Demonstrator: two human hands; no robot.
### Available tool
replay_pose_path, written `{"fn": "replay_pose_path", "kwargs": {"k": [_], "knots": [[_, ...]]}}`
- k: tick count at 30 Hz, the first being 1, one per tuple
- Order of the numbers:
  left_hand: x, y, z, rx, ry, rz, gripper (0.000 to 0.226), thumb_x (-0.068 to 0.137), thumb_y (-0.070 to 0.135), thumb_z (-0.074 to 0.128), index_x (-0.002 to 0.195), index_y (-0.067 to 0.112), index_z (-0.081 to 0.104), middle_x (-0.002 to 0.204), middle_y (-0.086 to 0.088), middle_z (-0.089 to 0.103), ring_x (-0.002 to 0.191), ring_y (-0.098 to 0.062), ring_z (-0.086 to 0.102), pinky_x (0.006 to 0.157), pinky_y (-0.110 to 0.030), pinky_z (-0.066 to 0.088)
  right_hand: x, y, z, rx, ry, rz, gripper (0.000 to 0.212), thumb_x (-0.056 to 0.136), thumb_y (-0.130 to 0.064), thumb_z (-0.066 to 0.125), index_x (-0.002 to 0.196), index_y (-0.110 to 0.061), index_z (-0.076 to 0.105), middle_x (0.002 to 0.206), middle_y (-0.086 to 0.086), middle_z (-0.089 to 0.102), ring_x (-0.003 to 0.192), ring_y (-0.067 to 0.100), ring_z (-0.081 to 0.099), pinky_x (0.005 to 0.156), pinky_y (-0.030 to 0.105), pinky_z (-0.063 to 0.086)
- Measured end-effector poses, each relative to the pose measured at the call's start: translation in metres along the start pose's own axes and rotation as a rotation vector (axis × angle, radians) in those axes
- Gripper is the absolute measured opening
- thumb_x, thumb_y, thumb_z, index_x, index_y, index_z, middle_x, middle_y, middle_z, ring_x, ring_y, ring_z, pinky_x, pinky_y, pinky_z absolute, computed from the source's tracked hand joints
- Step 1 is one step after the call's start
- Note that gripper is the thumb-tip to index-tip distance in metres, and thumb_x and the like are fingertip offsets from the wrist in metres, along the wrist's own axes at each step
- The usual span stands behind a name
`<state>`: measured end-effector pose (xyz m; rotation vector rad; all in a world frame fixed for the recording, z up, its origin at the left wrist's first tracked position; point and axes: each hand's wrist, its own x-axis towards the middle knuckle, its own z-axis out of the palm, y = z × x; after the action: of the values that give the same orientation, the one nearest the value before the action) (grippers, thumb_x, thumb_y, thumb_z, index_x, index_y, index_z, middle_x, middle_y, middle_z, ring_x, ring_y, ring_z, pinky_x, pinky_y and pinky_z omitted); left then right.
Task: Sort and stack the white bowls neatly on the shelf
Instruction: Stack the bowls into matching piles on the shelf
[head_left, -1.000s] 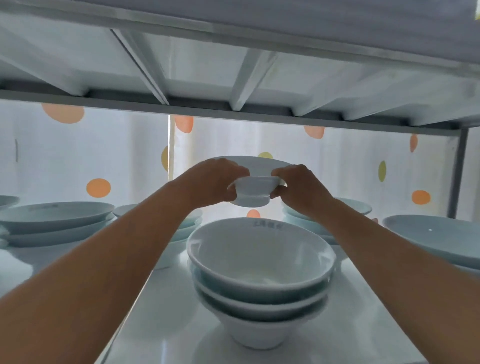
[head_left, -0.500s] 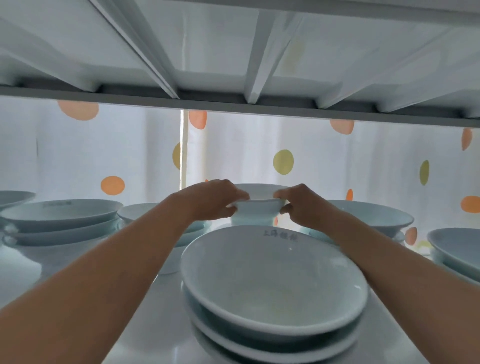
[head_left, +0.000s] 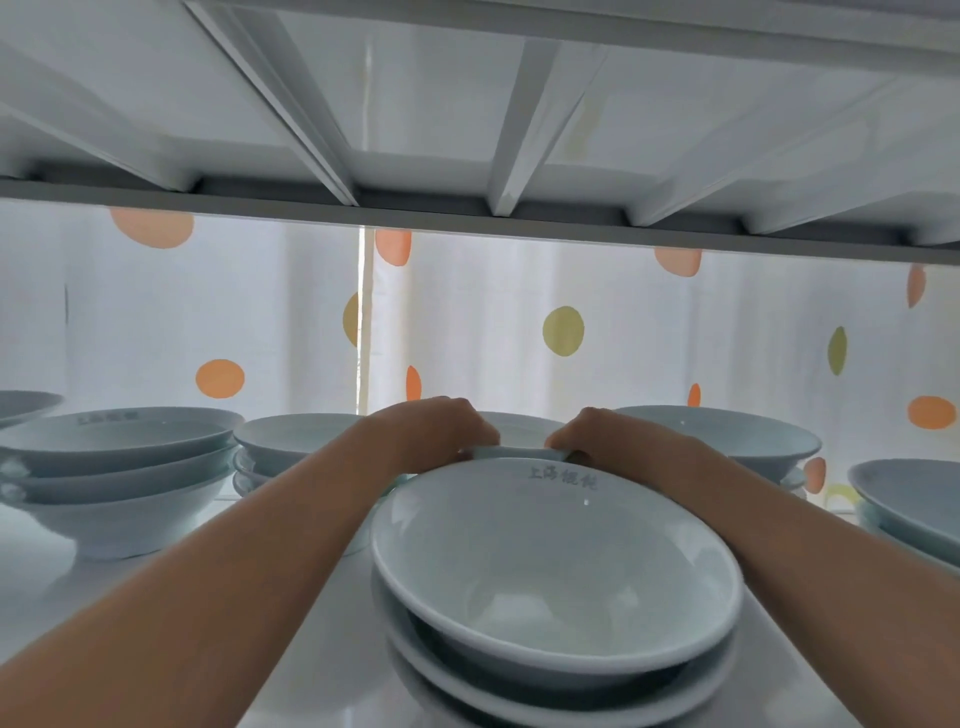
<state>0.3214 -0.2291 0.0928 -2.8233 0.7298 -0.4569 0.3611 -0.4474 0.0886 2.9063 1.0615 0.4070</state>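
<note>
Both hands on the small white bowl (head_left: 521, 435) - my left hand (head_left: 434, 434) grips its left side, my right hand (head_left: 597, 439) its right, fingers curled at the rim. The bowl is low at the back of the shelf (head_left: 311, 623), just behind the front bowl stack (head_left: 556, 561) - base hidden, can't tell if it's resting. Left bowl stack (head_left: 119, 467) sits well apart.

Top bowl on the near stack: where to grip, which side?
Likely the top bowl by its flared rim, at opposite left and right edges, from the front. It sits upright, rim overhanging the bowl beneath; the upper shelf crowds a top-down approach.
</note>
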Motion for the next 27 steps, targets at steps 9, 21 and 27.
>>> {"fn": "replay_pose_path", "kwargs": {"k": [9,21,27], "knots": [[0.003,0.006,0.007,-0.087,-0.109,-0.146,0.009,0.079,0.024,0.047,0.08,0.018,0.053,0.065,0.003,0.04,0.061,-0.014,0.042,0.055,-0.024,0.03,0.0,-0.002,0.005,-0.042,-0.119,-0.034,0.014,0.085,-0.012,0.047,0.081,-0.007,0.06,0.077,0.01,0.056,0.07,0.023,0.05,0.069,0.033,0.045],[0.0,0.014,0.017,-0.177,-0.149,-0.384,0.029,0.077,0.046,0.047,0.07,0.018,0.054,0.068,0.002,0.048,0.06,-0.014,0.046,0.055,-0.025,0.033,-0.006,-0.004,0.015,-0.128,-0.111,-0.02,0.042,0.09,-0.008,0.046,0.056,-0.023,0.027,0.063,-0.005,0.03,0.072,0.02,0.045,0.075,0.038,0.046],[-0.012,0.019,0.012,-0.121,-0.155,-0.397,0.029,0.09,0.036,0.049,0.084,0.01,0.061,0.069,0.003,0.048,0.06,-0.011,0.044,0.053,-0.021,0.031,-0.014,-0.007,0.01,-0.239,-0.125,-0.13,0.042,0.092,-0.011,0.048,0.057,-0.024,0.029,0.065,-0.005,0.027,0.066,0.021,0.041,0.066,0.03,0.036]]}}
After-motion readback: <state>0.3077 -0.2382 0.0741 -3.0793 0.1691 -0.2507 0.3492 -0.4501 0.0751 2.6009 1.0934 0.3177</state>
